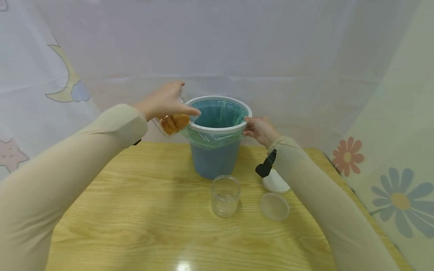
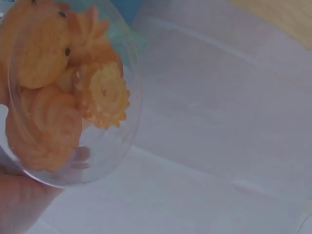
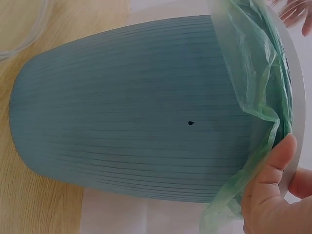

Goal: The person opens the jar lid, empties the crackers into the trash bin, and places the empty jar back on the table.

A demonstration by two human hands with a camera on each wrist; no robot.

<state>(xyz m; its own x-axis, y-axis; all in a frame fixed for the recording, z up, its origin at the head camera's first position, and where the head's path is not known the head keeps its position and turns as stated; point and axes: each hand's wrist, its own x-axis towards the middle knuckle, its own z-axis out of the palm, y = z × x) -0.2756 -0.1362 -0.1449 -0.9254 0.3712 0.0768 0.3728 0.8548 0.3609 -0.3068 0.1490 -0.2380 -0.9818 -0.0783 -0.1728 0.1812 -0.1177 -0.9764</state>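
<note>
My left hand (image 1: 166, 101) grips a clear plastic jar (image 2: 109, 161) tilted on its side, its mouth toward the bin. Several golden cookies (image 2: 48, 117) lie inside it, some swirled, one round with dark specks. The blue bin (image 1: 214, 158) stands upright at the back of the table, with a white rim (image 1: 220, 130) and a green plastic liner (image 3: 248, 73) folded over its edge. At the bin's right side my right hand (image 1: 261, 130) pinches the rim between thumb and fingers, the thumb lying by the liner.
In front of the bin stands a second clear jar (image 1: 225, 197), uncapped. To its right lie a translucent lid (image 1: 275, 206) and a white round object (image 1: 275, 182), partly behind the right sleeve. A patterned cloth (image 1: 288, 45) hangs behind the wooden table (image 1: 135, 210).
</note>
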